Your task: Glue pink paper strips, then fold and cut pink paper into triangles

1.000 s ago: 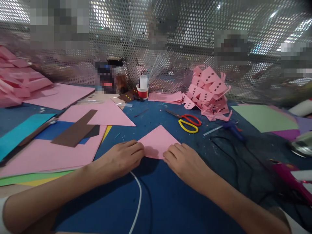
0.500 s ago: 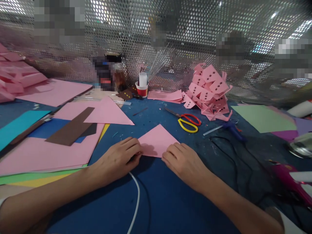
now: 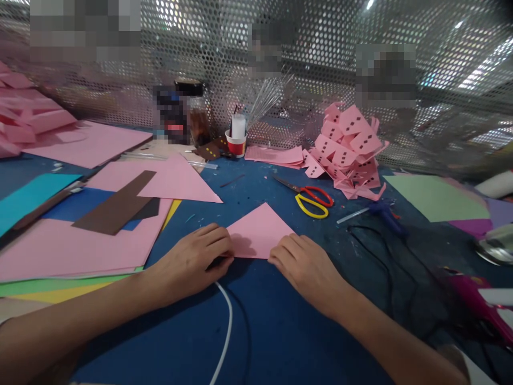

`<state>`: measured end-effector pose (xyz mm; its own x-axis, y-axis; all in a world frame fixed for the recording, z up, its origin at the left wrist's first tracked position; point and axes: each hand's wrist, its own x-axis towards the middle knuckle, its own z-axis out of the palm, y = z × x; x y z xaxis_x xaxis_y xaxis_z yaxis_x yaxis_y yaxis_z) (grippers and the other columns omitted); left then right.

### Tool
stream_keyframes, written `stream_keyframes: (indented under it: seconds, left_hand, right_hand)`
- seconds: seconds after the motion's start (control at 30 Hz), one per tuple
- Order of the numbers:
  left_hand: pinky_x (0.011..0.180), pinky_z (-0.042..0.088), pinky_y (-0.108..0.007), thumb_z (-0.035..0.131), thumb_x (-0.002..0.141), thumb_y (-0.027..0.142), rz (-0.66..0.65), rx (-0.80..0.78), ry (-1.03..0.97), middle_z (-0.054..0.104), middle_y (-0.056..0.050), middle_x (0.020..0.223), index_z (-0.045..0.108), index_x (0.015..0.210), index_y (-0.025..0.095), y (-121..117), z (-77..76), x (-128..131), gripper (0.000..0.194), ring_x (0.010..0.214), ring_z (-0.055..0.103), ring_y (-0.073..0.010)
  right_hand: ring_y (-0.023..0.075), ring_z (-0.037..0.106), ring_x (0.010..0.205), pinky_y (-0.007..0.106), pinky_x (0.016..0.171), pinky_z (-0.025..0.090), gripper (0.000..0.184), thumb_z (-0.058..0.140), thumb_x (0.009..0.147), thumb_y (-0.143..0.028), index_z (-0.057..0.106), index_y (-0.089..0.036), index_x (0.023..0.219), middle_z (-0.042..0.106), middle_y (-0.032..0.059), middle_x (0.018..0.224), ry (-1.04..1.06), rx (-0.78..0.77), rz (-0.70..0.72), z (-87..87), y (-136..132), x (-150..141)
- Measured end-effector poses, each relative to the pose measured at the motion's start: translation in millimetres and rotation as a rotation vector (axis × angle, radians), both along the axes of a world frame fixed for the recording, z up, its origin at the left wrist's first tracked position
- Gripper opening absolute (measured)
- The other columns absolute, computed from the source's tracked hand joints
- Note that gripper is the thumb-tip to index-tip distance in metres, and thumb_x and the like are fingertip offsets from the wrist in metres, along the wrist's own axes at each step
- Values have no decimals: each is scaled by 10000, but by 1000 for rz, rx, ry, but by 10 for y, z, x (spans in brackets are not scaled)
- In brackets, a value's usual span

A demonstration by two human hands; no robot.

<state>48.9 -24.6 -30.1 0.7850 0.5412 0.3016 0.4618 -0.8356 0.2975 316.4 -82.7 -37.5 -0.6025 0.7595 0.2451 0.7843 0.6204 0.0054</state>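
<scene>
A pink sheet of paper (image 3: 259,232) in a triangle shape lies on the blue table, its point facing away from me. My left hand (image 3: 202,256) closes on its left corner, fingers bent and thumb against them. At the right corner my right hand (image 3: 298,262) has its curled fingertips gripping the paper's edge. Both hands cover the two near corners. Just beyond the triangle are scissors (image 3: 308,199) with one red and one yellow handle loop.
On the left lie pink sheets (image 3: 92,248) with a brown strip (image 3: 116,203). Behind stand a paper cup (image 3: 235,144) and a heap of dotted pink paper pieces (image 3: 347,152). A blue glue gun (image 3: 387,216) and pink glue gun (image 3: 476,299) sit right. A white cable (image 3: 228,326) runs nearest me.
The triangle's near edge looks straighter and lies flatter than a second ago. My left hand has shifted slightly; the right stays at its corner. The camera view has moved a little.
</scene>
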Motion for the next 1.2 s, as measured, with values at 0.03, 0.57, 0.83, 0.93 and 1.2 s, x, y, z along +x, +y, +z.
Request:
stream_keyframes:
  seconds: [0.03,0.57,0.83,0.93,1.2]
  left_hand:
    - [786,450,-342,498,973,121,-3,-4,-5,619,-60,874,617,902,166,7,-4,2,145,846,543,-198]
    - [782,398,-322,573,940,177,134,-104,25,618,-20,825,586,831,195,45,-7,3,111,842,518,-199]
    - [793,396,-323,574,992,340,180,-147,34,634,-26,844,624,866,197,77,-13,-51,198,869,539,-213]
    - [766,394,-316,591,983,376,199,-170,41,630,-24,816,636,849,202,104,-29,-77,224,856,543,-215]
    - [776,418,-305,619,964,405,198,-231,25,661,-18,853,669,866,224,154,1,-148,212,882,569,-210]
  right_hand:
    - [216,561,847,370,745,362,198,470,1053,-189,648,-198,967,641,37,913,11,-1,3,-4,-2,1]
    - [192,600,796,323,724,396,161,641,974,-236,630,-194,819,670,21,846,234,-161,-207,28,12,-16]
    - [184,584,776,312,702,380,191,647,970,-246,606,-201,790,655,11,833,273,-195,-268,38,20,-33]
    - [185,583,789,311,710,389,194,651,968,-247,599,-200,787,652,13,838,286,-215,-272,38,16,-29]
    - [177,593,819,299,731,413,140,664,948,-181,614,-201,819,659,8,872,329,-316,-263,93,28,13]
